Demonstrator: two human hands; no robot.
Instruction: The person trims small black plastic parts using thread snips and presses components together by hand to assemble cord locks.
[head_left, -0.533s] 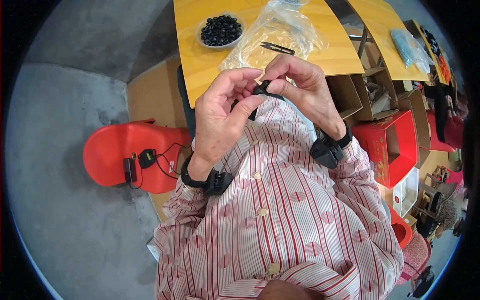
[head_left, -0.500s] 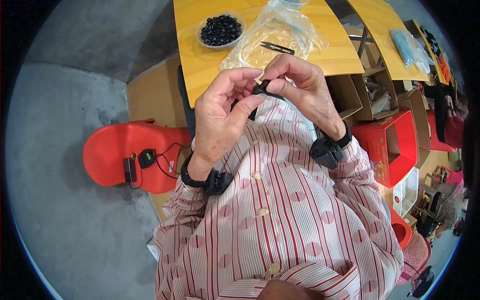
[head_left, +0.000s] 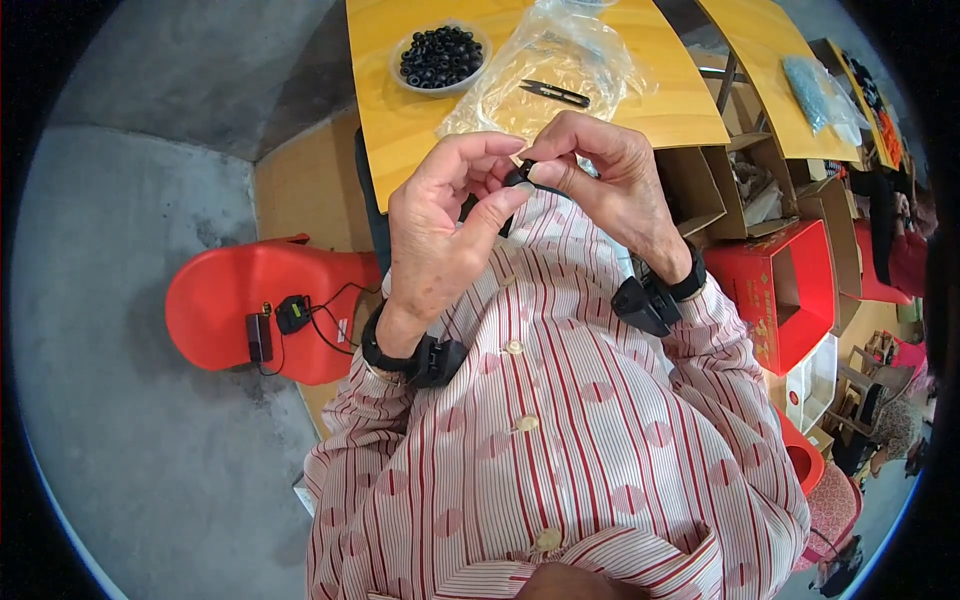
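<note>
Less black shows between the two hands now, as the thumb of the right hand [head_left: 608,175] has edged over the small black piece [head_left: 517,177]; the left hand [head_left: 432,225] has hardly stirred. Far left, a red chair [head_left: 210,310] carries a dark device [head_left: 293,315] with its cables. Moving across, here's the left hand, thumb and fingertips drawn narrow on the black piece. Up on the yellow table [head_left: 395,150], a clear bowl [head_left: 468,86] holds a heap of black rings [head_left: 438,58]. Centre stage, that piece sits in front of the table's near edge (mostly hidden by fingers, so its full shape I can't tell). It looks light, probably firm and rubbery, not fragile; smallness is the likely trouble, and opposite rims seem the place to pinch. Just beyond lie black snips [head_left: 555,93] on a crumpled clear bag [head_left: 490,105]. Rightwards, the right hand, thumb against forefinger, pinches the piece from its side. Last, a red box [head_left: 742,300] beneath the table's level.
</note>
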